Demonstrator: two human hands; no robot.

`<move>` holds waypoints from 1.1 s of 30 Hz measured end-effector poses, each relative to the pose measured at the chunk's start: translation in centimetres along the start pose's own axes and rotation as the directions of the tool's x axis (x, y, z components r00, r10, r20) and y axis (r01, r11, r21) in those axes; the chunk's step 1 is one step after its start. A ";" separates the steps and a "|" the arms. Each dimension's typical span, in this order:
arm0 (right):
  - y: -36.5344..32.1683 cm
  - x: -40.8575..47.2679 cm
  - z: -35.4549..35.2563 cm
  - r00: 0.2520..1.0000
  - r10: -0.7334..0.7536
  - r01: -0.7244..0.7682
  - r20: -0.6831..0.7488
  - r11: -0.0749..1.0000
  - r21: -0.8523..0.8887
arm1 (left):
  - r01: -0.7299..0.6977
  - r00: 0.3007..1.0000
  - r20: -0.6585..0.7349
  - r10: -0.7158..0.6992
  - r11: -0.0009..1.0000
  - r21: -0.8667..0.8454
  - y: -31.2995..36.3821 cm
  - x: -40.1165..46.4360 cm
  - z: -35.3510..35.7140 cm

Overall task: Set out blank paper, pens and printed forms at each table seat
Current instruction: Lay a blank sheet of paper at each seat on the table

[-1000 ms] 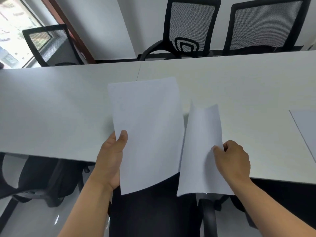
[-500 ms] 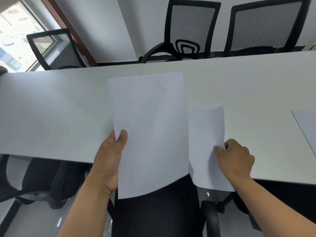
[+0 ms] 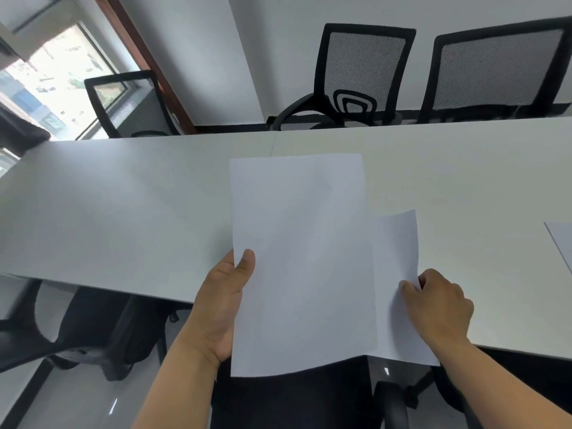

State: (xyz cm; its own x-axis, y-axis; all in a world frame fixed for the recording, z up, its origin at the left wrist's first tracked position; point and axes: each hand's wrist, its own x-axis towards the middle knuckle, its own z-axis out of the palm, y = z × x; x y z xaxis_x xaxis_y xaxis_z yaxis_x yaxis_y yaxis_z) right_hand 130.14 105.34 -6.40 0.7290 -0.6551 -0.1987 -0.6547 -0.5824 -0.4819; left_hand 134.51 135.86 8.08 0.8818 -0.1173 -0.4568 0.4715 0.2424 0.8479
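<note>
Centre frame: our left hand (image 3: 221, 308) grips a blank sheet (image 3: 300, 264), thumb clamped on its left edge, above the white table (image 3: 123, 212). Lower right, our right hand (image 3: 439, 305) pinches a second sheet (image 3: 397, 258), possibly resting on the table. Another paper (image 3: 561, 239) lies at right edge.

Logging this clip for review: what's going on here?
A person stands at a white table holding blank paper. The left hand grips a stack by its edge, above the table. The right hand pinches a single sheet beside it, low over the near table edge. Another sheet already lies at far right.
</note>
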 end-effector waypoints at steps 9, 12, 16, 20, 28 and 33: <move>-0.3 0.0 -0.1 1.000 0.008 -0.008 0.020 1.000 0.007 | 0.027 1.000 0.009 -0.027 1.000 -0.010 -0.5 -0.3 -0.5; -0.4 0.0 -0.1 0.999 0.033 -0.033 0.022 0.999 0.016 | 0.033 0.999 0.013 -0.033 0.999 -0.018 -0.6 -0.5 -0.7; -0.9 -0.3 -0.3 0.995 0.095 -0.094 -0.013 0.995 0.034 | 0.033 0.999 0.020 -0.033 0.999 -0.020 -0.7 -0.7 -0.9; -2.4 -1.0 -1.1 0.989 0.108 -0.097 -0.100 0.989 0.110 | 0.034 0.999 0.021 -0.034 0.999 -0.029 -0.5 -1.1 -1.2; -9.2 -5.8 -6.4 0.858 -0.195 -0.323 0.476 0.516 0.793 | 0.031 0.999 -0.006 -0.032 0.999 -0.032 0.0 -2.4 -1.7; -10.9 -8.6 -9.7 0.734 -0.348 -0.382 0.583 0.498 0.779 | 0.041 0.999 -0.015 -0.041 0.999 -0.023 0.6 -4.3 -2.0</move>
State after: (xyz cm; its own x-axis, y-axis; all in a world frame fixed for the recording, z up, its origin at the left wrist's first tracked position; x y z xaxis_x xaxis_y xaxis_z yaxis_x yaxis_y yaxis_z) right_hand 129.03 112.65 8.80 0.8797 0.0020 -0.4756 -0.4488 0.3347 -0.8286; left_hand 130.97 138.48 10.02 0.8614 -0.1125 -0.4954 0.5067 0.2598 0.8221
